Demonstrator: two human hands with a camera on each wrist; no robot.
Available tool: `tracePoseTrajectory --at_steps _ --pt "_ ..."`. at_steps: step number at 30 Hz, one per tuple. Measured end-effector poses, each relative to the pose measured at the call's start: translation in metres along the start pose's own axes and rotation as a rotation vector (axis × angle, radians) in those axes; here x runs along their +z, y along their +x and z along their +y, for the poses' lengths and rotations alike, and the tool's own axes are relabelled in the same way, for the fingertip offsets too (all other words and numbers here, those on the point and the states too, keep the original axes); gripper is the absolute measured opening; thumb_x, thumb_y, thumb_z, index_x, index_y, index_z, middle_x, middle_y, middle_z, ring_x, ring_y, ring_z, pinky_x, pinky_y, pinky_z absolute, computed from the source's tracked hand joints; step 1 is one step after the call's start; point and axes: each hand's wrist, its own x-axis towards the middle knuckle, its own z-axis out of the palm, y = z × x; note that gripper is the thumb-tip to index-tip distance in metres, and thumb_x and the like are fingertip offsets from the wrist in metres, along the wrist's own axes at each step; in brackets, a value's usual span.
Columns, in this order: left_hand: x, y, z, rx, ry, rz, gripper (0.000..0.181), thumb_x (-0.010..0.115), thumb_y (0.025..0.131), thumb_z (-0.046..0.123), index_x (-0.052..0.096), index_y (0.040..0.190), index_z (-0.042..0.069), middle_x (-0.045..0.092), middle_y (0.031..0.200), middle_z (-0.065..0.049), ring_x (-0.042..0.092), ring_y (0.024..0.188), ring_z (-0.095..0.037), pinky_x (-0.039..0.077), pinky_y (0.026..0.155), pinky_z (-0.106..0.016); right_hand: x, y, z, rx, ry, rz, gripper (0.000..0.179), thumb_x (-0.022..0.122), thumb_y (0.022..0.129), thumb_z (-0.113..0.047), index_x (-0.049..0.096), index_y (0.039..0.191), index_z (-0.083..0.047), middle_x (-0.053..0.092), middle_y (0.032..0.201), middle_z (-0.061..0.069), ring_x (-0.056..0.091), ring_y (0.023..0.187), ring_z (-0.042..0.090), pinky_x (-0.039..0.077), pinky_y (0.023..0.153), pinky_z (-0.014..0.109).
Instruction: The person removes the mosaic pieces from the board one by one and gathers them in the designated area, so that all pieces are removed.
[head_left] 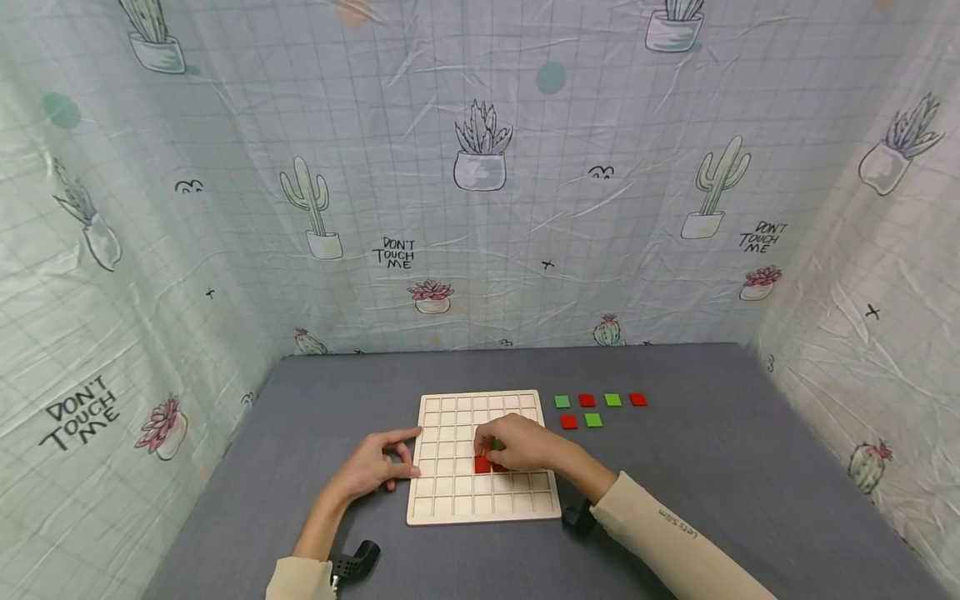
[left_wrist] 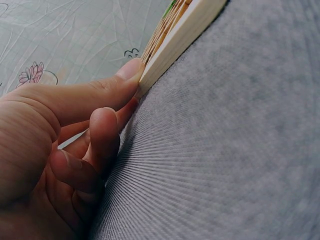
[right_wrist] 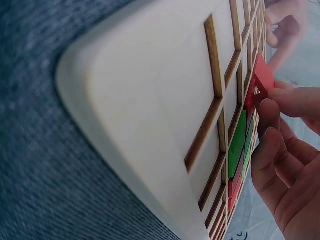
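My right hand [head_left: 513,442] is over the board, thumb and fingertip pinched together on a red tile [right_wrist: 264,72]; the tile is tilted, and I can't tell whether its lower edge is resting in a compartment. Just beside it, partly behind my fingers, green and red pieces [right_wrist: 237,145] sit in neighbouring compartments of the wooden board [head_left: 483,521]; my hand hides some of them, so I can't give their number. The compartments along the board's near side and left side hold nothing.

My left hand [head_left: 367,467] is at the board's left edge, forefinger and thumb spread apart, both tips touching the wood, the other fingers bent beneath. The board lies flat on the grey cloth [head_left: 345,383]. Off its right side, six loose squares [head_left: 587,400] lie on the cloth in two rows: four farther from me, two nearer, three red and three green in all.
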Motion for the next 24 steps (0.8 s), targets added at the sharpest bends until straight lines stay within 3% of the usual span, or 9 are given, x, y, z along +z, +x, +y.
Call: tracePoseTrajectory --at_steps 24 --pt "-0.0006 -0.0006 0.0025 -0.025 -0.022 -0.003 0.075 0.085 0.085 0.013 0.052 0.151 0.001 0.066 0.087 -0.01 0.051 0.05 -0.01 0.052 0.048 -0.03 0.0004 -0.0017 -0.0008 -0.019 0.042 0.02 0.018 0.065 0.097 -0.003 0.073 0.099 -0.019 0.071 0.088 -0.006 0.052 0.067 0.001 0.047 0.068 0.02"
